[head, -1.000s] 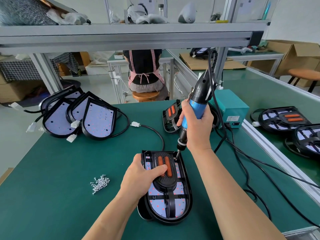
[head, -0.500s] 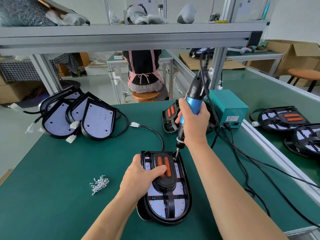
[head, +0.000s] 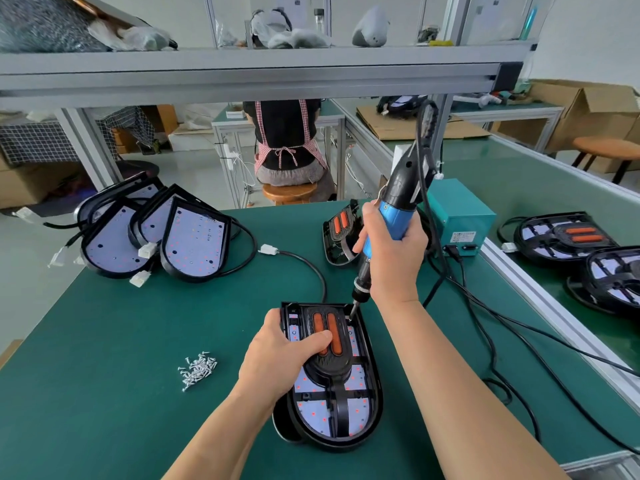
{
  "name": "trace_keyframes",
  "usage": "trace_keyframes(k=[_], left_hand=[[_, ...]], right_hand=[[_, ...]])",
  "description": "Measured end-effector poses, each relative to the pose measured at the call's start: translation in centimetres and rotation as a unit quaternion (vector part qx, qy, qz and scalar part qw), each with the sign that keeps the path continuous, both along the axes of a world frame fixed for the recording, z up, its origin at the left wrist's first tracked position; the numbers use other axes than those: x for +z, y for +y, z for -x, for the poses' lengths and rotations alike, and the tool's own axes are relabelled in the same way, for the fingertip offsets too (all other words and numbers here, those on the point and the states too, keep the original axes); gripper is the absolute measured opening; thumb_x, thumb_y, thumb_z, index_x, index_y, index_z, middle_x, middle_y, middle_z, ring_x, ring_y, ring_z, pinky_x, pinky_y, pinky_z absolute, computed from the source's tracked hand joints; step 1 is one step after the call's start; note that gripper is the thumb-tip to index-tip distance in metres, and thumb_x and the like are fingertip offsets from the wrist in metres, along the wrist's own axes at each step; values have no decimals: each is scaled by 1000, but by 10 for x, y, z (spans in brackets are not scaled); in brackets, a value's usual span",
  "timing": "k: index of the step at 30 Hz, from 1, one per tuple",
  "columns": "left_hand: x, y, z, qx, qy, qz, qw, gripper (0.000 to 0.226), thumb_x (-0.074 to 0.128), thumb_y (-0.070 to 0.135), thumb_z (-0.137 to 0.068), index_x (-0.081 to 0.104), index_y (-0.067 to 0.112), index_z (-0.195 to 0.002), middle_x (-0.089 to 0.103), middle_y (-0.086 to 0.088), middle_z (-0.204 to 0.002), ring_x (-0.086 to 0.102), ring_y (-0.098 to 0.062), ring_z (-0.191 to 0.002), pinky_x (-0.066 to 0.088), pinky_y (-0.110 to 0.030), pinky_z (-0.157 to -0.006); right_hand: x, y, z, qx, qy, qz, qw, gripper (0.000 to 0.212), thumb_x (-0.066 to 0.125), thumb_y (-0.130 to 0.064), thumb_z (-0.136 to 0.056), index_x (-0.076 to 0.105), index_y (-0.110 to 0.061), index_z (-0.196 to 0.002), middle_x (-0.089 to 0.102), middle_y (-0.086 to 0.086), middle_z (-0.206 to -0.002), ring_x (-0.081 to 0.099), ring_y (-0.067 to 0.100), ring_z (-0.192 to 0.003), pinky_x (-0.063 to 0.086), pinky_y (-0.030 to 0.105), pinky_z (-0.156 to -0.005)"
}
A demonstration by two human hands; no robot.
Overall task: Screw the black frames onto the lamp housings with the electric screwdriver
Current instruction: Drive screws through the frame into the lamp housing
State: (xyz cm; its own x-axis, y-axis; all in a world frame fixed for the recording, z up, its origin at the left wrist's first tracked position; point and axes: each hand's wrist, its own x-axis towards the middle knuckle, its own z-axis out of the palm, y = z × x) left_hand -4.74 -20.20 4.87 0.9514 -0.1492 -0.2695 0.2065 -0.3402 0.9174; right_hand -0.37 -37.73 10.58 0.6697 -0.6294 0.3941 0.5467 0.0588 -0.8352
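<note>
– Little has moved since a second ago: the driver (head: 398, 209) has rocked slightly and its bit (head: 353, 311) has sunk a touch at the frame's (head: 341, 400) far right corner. The left hand (head: 280, 355) and the housing (head: 375, 393) have stayed put.

– What are the hands doing?

– The right hand (head: 394, 258) wraps the driver's blue grip, fingers curled tight round it. The left hand grips the housing, fingers hooked over its left rim, thumb laid across the frame's orange strips, pinning frame to housing.

– Where is the work?

– Toward the worktop's (head: 121, 341) near edge, right of middle. The housing's long axis runs near to far, rounded end nearest, straight end far, with the frame seated inside it.

– And the relation that counts?

– The bit meets the straight end's right corner, just below the right hand. The driver leans with its top toward the worktop's far right corner. I judge a screw is being driven there, though its head is too small to see. That end's left corner lies just past the left fingertips, so reaching it would be a short sideways shift.

– Room to move?

– Open worktop lies left of the housing as far as the screws (head: 197, 367). The cord (head: 485, 323) trails toward the right edge, and another lamp (head: 337, 237) stands just behind the right hand, so lifting straight up looks safest.
</note>
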Motion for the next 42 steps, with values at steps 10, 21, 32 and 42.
trace_keyframes(k=[10, 21, 32, 42], left_hand=[[-1, 0, 0, 4, -1, 1, 1000, 62, 80, 56, -50, 59, 33, -104, 75, 18, -88, 73, -12, -88, 56, -47, -91], [-5, -1, -2, 6, -7, 6, 1000, 59, 81, 53, -52, 59, 32, -104, 75, 19, -86, 73, -6, -81, 58, -43, -87], [0, 0, -2, 0, 1, 8, 1000, 67, 81, 53, -49, 59, 27, -106, 76, 10, -90, 74, -16, -89, 57, -47, -91], [-1, -1, -2, 12, -8, 5, 1000, 69, 81, 57, -45, 60, 28, -104, 76, 10, -94, 73, -18, -93, 55, -47, -93]], right_hand=[[-3, -5, -8, 3, 7, -6, 1000, 18, 70, -21, -87, 54, -13, -86, 53, 7, -59, 50, 18, -45, 45, 22, -49], [-5, -2, -10, 91, 17, 70, 993, 21, 67, -23, -88, 55, -6, -85, 52, 11, -56, 50, 16, -49, 49, 21, -58], [4, -16, 3, 143, -17, -29, 989, 14, 71, -17, -84, 64, -12, -95, 52, 6, -56, 48, 19, -48, 49, 29, -57], [26, -46, 36, 61, -45, -208, 975, 19, 71, -20, -89, 54, -13, -96, 53, 2, -62, 48, 16, -52, 44, 24, -52]])
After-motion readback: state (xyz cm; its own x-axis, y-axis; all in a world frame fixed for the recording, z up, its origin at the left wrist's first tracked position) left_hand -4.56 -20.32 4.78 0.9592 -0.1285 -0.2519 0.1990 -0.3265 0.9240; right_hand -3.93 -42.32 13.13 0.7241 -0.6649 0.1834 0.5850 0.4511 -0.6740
